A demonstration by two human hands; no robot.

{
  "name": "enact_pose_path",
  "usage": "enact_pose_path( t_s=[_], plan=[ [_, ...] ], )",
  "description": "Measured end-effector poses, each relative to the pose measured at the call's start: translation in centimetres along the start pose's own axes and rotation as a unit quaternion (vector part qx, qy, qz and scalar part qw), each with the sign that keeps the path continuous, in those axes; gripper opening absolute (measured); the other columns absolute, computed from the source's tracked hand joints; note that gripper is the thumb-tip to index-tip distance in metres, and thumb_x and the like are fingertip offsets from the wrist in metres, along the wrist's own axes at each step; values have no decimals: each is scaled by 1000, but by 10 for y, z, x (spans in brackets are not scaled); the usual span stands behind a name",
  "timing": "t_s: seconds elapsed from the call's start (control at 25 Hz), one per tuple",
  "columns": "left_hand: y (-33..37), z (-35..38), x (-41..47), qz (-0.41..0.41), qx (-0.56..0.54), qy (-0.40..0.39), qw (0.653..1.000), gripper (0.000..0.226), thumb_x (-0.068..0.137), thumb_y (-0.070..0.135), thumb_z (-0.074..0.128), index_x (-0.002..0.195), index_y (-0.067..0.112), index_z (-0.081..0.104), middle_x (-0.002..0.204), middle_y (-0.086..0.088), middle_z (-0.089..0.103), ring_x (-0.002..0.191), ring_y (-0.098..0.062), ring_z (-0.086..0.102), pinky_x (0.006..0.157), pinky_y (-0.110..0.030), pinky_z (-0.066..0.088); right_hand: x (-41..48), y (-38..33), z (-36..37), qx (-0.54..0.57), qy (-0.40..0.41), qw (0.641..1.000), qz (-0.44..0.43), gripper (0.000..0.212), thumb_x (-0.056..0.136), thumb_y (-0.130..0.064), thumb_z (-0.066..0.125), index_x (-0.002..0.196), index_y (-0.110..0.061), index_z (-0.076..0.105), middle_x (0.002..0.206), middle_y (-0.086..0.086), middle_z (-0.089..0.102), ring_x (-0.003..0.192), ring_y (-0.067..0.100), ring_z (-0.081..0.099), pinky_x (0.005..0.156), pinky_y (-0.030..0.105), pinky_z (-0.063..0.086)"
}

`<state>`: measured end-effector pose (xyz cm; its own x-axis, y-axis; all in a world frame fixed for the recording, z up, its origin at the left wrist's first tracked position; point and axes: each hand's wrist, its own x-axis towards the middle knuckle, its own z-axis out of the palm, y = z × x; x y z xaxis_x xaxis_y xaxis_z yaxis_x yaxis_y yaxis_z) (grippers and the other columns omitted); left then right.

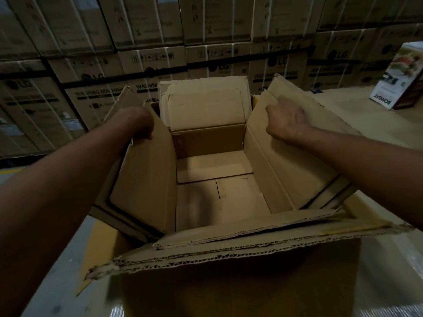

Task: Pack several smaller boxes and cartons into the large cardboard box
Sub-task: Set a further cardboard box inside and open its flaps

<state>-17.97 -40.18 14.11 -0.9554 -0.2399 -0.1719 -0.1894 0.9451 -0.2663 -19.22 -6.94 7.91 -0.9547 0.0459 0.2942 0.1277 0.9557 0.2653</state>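
Head view: a dim storeroom, seen from above the person's two bare forearms
Large cardboard box (214, 197): sits dead centre, open at the top, all four flaps spread; nothing lies on its bare inner floor
Left flap (146, 177): at 9 o'clock of the opening, standing nearly upright
Left hand (137, 123): at 10 o'clock, curled tight over the top edge of the left flap, fingers wrapped round the cardboard and gripping it
Right flap (295, 161): at 3 o'clock, leaning outward
Right hand (287, 121): at 2 o'clock, fingers spread flat and pressed against the inner face of the right flap, palm on the board, not closed round anything
Far flap (203, 104): at 12 o'clock, upright, with a paler rectangular patch on its inner face
Near flap (240, 245): at 6 o'clock, folded out toward the person, its torn corrugated edge showing
Small printed carton (402, 78): at 2 o'clock near the frame's right edge, standing well apart from the big box on a cardboard-covered surface (366, 115); it has food pictures on its side and lettering that reads upside down
Stacked washing machine cartons (96, 72): a wall of strapped brown cartons filling the background from 9 round to 3 o'clock, LG marks on several
Pale surface (68, 271): under the big box at 7 o'clock, blurred
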Motion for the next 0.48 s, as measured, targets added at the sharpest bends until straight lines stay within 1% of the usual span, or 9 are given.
enact_pose_path(
  t_s=[0.08,0.16,0.2,0.24,0.28,0.32,0.36,0.4,0.48],
  plan=[
    [2,11,-2,26,143,127,981,72,89,30,74,151,11,41,145,-20,47,131,-37,48,107,-48,46,-15,-9,-3,-141,33,987,-67,40,84,-31,72,122,-20,64,159,15,25,136,35,36,103,51,40],
    [15,20,-14,168,202,176,949,72,90,35,71,152,21,38,155,-15,35,140,-36,38,113,-52,39,-35,-27,-4,-139,-10,977,-161,46,85,-37,71,128,-22,63,159,13,31,142,35,33,113,55,33],
    [24,26,-24,256,156,100,949,68,92,42,69,151,25,41,155,-10,38,140,-32,40,113,-50,40,-46,-37,0,-88,-88,975,-182,46,87,-41,69,128,-22,63,152,12,42,136,33,42,111,53,38],
    [35,34,-38,313,83,-37,945,69,92,52,65,152,27,41,155,-6,41,139,-29,43,113,-47,41,-60,-46,3,-43,-202,959,-192,50,89,-49,67,131,-22,62,146,9,51,130,32,50,108,50,43],
    [45,46,-53,335,43,-186,923,73,91,63,59,152,28,41,154,-2,44,140,-26,44,114,-46,40,-74,-54,6,-29,-339,918,-205,57,91,-57,64,137,-23,59,144,6,55,129,31,53,108,49,44],
    [51,57,-71,332,43,-307,891,77,89,69,53,152,27,43,153,0,46,141,-25,44,115,-46,39,-87,-57,6,-36,-469,853,-226,62,94,-63,59,142,-23,56,145,4,56,132,31,53,110,49,43],
    [54,69,-86,318,69,-392,861,78,88,73,48,150,26,47,150,1,50,140,-25,46,114,-46,39,-98,-56,3,-42,-565,789,-236,61,99,-63,51,143,-21,54,144,4,56,136,30,51,112,48,41],
    [53,81,-95,310,95,-437,839,80,86,77,45,145,24,53,147,-1,55,136,-26,51,113,-47,41,-106,-54,1,-39,-626,743,-232,58,104,-61,43,141,-19,56,140,6,58,135,30,52,113,47,41],
    [44,95,-97,306,106,-463,825,85,79,83,43,139,24,57,141,-3,61,128,-26,58,111,-48,44,-113,-47,1,-24,-659,717,-227,61,105,-63,36,136,-16,60,137,9,61,131,29,55,113,47,41]
  ],
)
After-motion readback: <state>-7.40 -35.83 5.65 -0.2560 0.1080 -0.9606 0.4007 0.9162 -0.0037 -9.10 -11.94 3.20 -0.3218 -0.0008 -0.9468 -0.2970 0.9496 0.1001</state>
